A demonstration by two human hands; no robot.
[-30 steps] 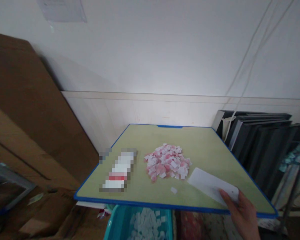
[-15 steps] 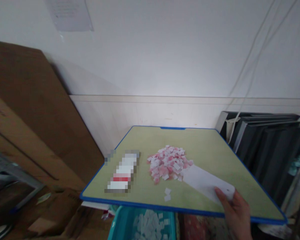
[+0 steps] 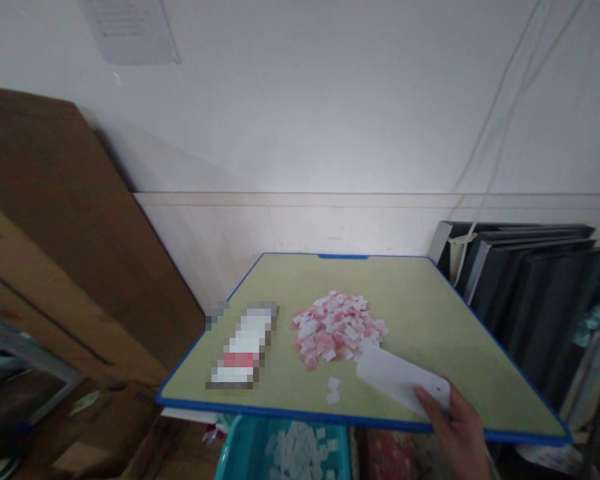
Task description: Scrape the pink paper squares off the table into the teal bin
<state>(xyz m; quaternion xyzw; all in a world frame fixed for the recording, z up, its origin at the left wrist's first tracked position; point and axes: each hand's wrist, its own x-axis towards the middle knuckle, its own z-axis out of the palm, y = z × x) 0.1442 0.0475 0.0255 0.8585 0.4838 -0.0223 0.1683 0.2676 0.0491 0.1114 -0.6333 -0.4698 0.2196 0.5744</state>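
Note:
My right hand [image 3: 455,430] grips a flat white card [image 3: 397,379] by its near end and holds it low over a green table with a blue rim [image 3: 430,313]. The card's far edge touches the right side of a heap of small pink and white paper tags [image 3: 337,327]. Two loose white tags [image 3: 333,390] lie in front of the heap near the table's front edge. A blurred white and red pack [image 3: 243,343] lies left of the heap. My left hand is out of view.
A teal bin [image 3: 230,457] holding white tags sits under the table's front edge. Large cardboard sheets [image 3: 55,233] lean on the wall at left. Dark flat panels [image 3: 525,293] stand at right, with cables hanging down the wall above them.
My right hand has slid the white card leftward up against the heap. A second loose tag now lies in front of the heap.

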